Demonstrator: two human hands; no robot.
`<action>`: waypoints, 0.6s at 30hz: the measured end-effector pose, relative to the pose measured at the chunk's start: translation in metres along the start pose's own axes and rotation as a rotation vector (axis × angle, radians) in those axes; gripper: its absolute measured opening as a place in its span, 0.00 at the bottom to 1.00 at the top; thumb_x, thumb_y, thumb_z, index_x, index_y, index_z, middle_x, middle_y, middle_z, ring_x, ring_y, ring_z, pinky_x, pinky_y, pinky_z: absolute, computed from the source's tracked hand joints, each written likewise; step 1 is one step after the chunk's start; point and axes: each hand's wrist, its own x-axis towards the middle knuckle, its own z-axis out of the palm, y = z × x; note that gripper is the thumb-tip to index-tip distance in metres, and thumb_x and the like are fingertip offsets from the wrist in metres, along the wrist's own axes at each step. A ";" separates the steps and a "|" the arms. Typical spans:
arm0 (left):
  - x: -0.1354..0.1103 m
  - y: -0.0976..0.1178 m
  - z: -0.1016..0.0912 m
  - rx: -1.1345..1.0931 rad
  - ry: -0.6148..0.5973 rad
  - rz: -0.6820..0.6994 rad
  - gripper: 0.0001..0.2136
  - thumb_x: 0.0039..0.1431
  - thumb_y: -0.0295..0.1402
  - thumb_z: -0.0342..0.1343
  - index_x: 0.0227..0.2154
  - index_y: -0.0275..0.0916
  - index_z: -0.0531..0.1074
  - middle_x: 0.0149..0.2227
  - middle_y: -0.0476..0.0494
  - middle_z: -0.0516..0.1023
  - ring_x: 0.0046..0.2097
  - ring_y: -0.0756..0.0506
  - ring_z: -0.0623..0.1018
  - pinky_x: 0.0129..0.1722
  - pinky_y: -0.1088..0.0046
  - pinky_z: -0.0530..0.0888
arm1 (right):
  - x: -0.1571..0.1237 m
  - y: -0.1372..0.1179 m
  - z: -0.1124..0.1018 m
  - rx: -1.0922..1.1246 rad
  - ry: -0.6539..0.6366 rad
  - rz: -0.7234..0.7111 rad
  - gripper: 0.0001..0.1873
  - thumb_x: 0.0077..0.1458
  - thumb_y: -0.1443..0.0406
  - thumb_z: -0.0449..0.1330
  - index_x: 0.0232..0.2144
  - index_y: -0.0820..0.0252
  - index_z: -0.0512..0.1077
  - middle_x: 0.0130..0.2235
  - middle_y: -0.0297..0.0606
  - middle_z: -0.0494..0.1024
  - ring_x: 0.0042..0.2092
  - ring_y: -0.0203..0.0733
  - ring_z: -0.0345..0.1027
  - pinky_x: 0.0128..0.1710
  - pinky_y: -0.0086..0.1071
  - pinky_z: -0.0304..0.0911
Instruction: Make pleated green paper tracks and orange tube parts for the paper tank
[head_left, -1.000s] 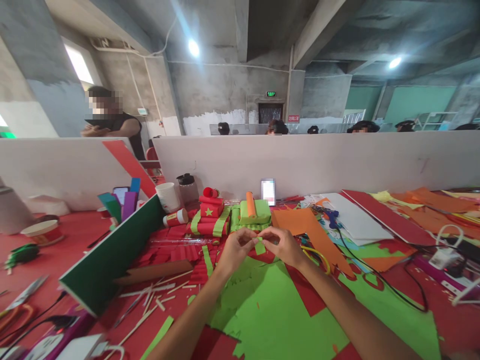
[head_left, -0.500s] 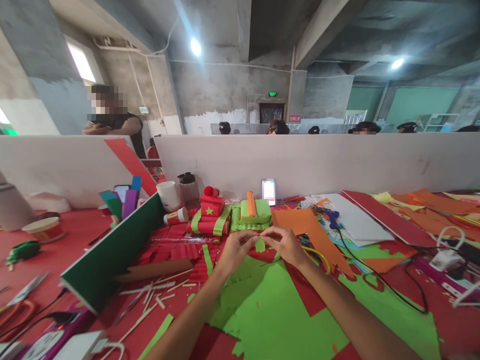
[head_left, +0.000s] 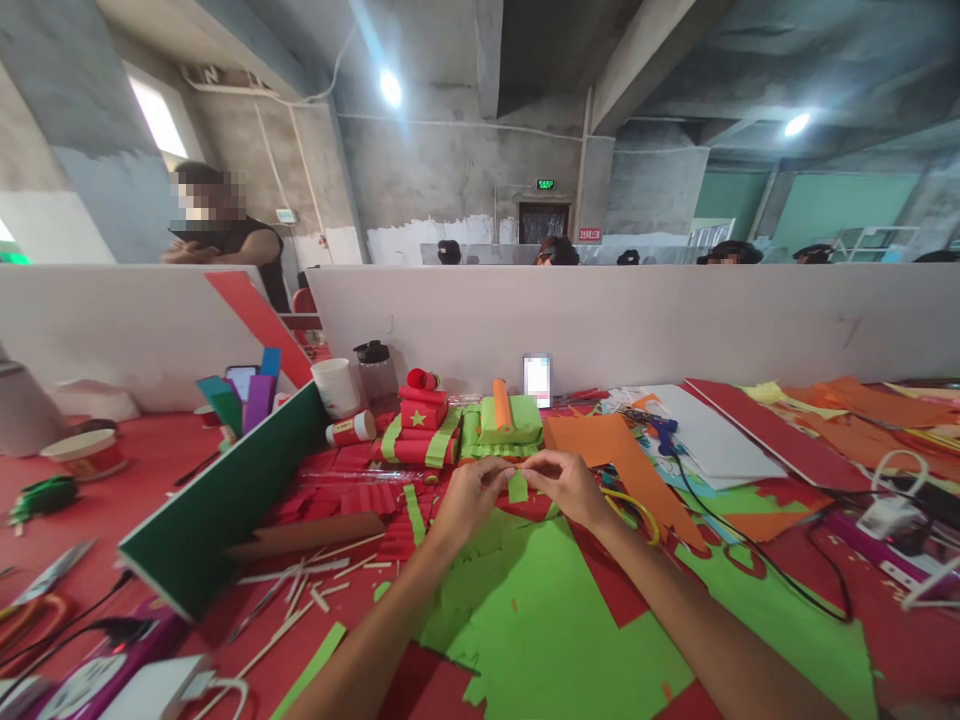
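Observation:
My left hand and my right hand meet above the table, both pinching a small green paper piece between their fingertips. Just beyond them stand a green paper box with an orange roll and a red paper model with a green star. A large green paper sheet lies under my forearms on the red table covering.
A dark green board stands on edge at the left, with wooden sticks scattered beside it. Orange paper, a glue gun with its black cable, a paper cup and a phone sit behind. A white partition backs the table; a person stands behind it at left.
Both hands have shifted slightly away from me with the green piece, and their fingers keep working it. Nothing else has moved.

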 end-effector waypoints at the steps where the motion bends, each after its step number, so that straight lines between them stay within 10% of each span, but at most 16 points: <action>1: 0.000 0.001 0.000 0.022 0.001 0.012 0.13 0.61 0.38 0.51 0.33 0.36 0.77 0.31 0.44 0.79 0.32 0.47 0.76 0.32 0.76 0.69 | 0.000 0.000 0.000 -0.003 -0.001 0.001 0.12 0.54 0.58 0.60 0.34 0.61 0.76 0.31 0.39 0.79 0.31 0.40 0.73 0.33 0.30 0.68; 18: 0.000 -0.006 -0.002 0.072 -0.034 -0.008 0.13 0.56 0.42 0.55 0.29 0.36 0.76 0.22 0.47 0.74 0.24 0.50 0.70 0.24 0.77 0.64 | -0.001 -0.002 0.003 -0.103 -0.036 -0.029 0.10 0.53 0.60 0.60 0.32 0.61 0.76 0.31 0.38 0.80 0.31 0.40 0.72 0.34 0.30 0.67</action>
